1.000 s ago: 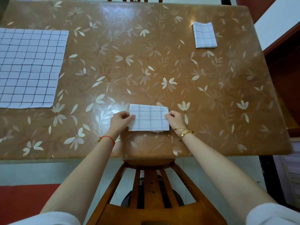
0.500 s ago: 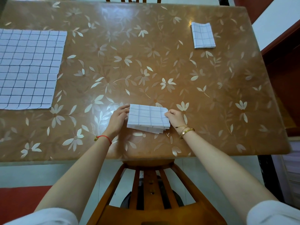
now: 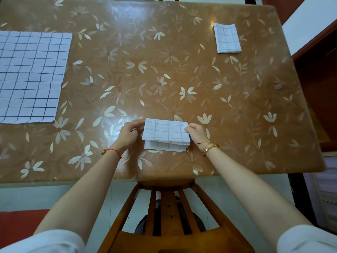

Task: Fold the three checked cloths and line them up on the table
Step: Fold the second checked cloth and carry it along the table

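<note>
Head view shows my left hand (image 3: 130, 133) and right hand (image 3: 196, 133) each pinching 1 end of the half-folded cloth (image 3: 166, 131) near the front of the tabletop (image 3: 164, 79), so I should lay the top layer down slowly, edges matched, then press flat.

Open tabletop (image 3: 164, 57) between spread cloth (image 3: 31, 75) left, folded cloth (image 3: 227, 38) far right; chair back (image 3: 169, 207) near edge.
</note>
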`<state>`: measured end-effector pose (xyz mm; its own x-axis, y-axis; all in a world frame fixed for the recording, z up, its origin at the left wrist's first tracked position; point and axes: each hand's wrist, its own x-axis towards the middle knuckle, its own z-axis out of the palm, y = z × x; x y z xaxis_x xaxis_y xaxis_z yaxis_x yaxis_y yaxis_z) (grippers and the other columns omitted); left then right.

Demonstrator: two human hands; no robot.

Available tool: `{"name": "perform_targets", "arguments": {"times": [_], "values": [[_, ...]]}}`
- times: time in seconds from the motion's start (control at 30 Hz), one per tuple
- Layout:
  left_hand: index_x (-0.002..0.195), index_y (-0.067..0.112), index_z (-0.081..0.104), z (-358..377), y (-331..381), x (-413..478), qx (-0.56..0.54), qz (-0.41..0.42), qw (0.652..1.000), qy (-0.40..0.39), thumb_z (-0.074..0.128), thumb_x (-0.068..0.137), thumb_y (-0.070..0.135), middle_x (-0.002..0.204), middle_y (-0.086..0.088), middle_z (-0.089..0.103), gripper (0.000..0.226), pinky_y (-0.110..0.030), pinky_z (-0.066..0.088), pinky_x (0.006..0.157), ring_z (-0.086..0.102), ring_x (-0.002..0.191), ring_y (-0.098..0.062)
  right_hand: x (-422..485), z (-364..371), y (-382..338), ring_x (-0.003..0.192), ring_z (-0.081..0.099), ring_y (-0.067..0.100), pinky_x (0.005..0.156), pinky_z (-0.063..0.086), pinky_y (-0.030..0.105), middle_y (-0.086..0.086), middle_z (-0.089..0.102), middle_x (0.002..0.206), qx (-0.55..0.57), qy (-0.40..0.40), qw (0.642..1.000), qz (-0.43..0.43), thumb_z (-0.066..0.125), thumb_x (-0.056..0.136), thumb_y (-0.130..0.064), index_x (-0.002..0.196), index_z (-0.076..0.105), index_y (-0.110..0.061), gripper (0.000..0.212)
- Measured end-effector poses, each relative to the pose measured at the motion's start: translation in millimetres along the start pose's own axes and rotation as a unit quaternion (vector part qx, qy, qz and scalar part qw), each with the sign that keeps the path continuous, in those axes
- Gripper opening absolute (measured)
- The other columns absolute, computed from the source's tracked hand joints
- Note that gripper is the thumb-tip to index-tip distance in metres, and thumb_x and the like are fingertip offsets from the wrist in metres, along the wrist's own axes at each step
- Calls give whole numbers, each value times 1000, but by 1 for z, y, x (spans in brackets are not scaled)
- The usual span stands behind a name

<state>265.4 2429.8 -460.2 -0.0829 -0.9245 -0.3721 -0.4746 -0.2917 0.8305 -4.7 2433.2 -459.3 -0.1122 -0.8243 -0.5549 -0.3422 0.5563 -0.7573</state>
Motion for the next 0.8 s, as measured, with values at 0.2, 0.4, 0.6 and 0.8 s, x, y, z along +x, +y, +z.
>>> {"name": "perform_targets", "arguments": {"times": [0.2,0.4,0.6,0.8], "values": [[101,23,76,8,-7,-8,-96,-98,990,31,35,80,-10,103,-6,75,57,-40,50,99,66,102,-30,-2,4,8,55,36,11,53,29,25,-4,40,58,-68,2,998,-11,54,93,-17,73,48,-13,21],[104,17,76,20,7,-25,7,-4,996,86,69,81,3,87,21,67,28,1,40,68,60,79,16,-1,9,12,66,47,19,51,30,25,5,54,67,-159,50,986,-32,56,93,-18,81,51,-9,16],[122,20,59,31,-7,-30,103,22,988,113,73,76,5,114,7,60,51,-17,43,86,50,104,-8,-2,8,12,69,53,23,58,40,31,5,56,71,-208,67,975,-29,59,91,-26,86,55,-6,21],[124,13,63,37,-12,-34,303,135,935,125,64,90,10,129,-6,60,34,-41,49,94,47,116,-31,-14,9,-1,75,56,27,56,39,34,5,57,86,-297,57,950,-73,65,88,-35,107,45,-7,40]]}}
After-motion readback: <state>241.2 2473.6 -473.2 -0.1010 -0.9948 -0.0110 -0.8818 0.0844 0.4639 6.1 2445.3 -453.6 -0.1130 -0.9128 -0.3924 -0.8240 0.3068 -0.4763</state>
